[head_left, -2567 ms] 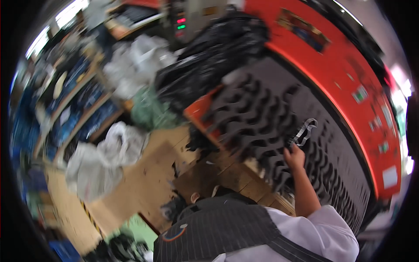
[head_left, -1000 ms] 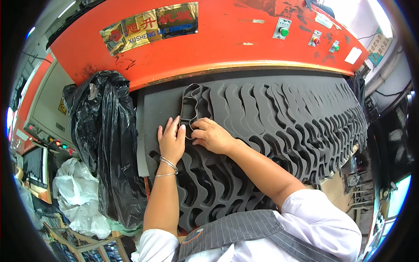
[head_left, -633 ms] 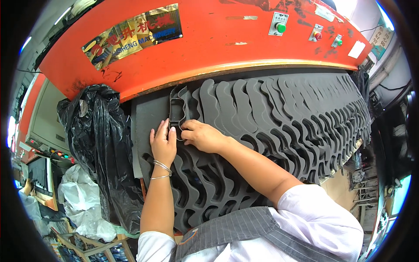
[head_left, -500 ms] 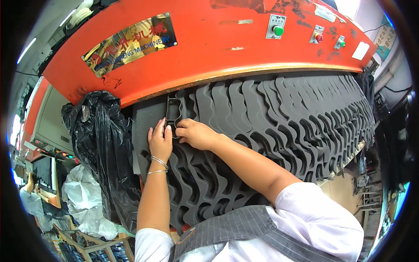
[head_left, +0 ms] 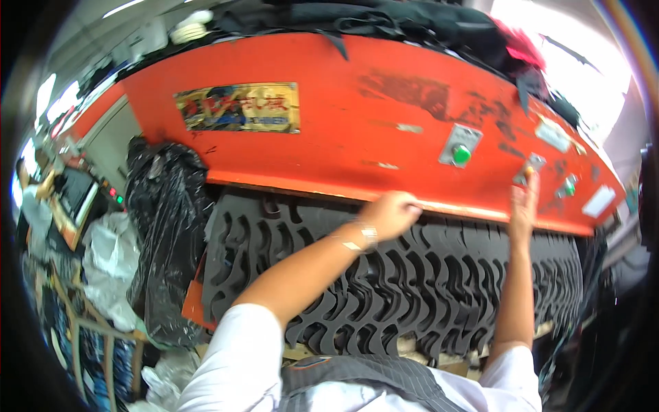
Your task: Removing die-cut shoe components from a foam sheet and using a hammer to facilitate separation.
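Note:
My left hand (head_left: 391, 214), a bracelet at its wrist, is closed at the lower edge of the orange machine beam (head_left: 329, 144). Its fingertips are turned away, so what they hold, if anything, is hidden. Further right, my right hand (head_left: 524, 206) reaches up in front of the beam with fingers stretched out. Its fingertips lie over a small button plate (head_left: 537, 162), covering the button. Below both hands spreads a dark grey foam sheet (head_left: 309, 275) cut through with rows of wavy holes. The dark metal cutting die cannot be made out clearly near the sheet's far left.
A green button (head_left: 460, 154) sits left of my right hand, and another green button (head_left: 568, 187) to its right. Black plastic (head_left: 165, 240) hangs at the machine's left side, beside whitish plastic bags (head_left: 113, 250). Dark cloth (head_left: 384, 24) lies atop the beam. Another person (head_left: 36, 196) is at far left.
Both hands have left the metal cutting die at the sheet's left. My left hand has moved right to the beam's edge; my right hand has gone far right to the buttons. The view has shifted.

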Available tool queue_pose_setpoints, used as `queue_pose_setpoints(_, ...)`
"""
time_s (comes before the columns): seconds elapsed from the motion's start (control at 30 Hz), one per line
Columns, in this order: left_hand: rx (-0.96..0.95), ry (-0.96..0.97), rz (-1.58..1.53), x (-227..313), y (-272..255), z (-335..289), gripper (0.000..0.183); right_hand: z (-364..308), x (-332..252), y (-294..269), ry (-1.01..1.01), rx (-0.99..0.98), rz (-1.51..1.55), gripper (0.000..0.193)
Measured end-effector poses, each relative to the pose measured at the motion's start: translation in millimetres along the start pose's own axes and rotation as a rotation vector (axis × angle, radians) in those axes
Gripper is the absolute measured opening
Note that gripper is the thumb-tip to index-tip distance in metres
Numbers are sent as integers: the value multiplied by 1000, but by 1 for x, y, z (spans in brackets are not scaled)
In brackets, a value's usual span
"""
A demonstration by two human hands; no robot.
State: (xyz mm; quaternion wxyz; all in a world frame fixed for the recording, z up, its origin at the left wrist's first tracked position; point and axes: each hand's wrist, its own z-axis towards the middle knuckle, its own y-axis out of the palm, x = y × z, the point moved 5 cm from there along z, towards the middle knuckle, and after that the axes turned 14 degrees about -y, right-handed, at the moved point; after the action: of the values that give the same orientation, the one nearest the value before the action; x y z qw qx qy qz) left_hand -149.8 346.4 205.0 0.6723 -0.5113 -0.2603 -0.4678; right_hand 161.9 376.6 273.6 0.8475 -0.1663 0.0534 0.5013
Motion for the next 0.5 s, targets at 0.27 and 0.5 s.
queue_pose_setpoints(0.27, 35, 244, 315, 141, 59, 64, 29, 66, 174, -232, 80, 490, -813, 78)
queue_pose_setpoints(0.5, -23, 222, 159, 141, 62, 11, 30, 71, 237, -323, 30, 140, -1129, 69)
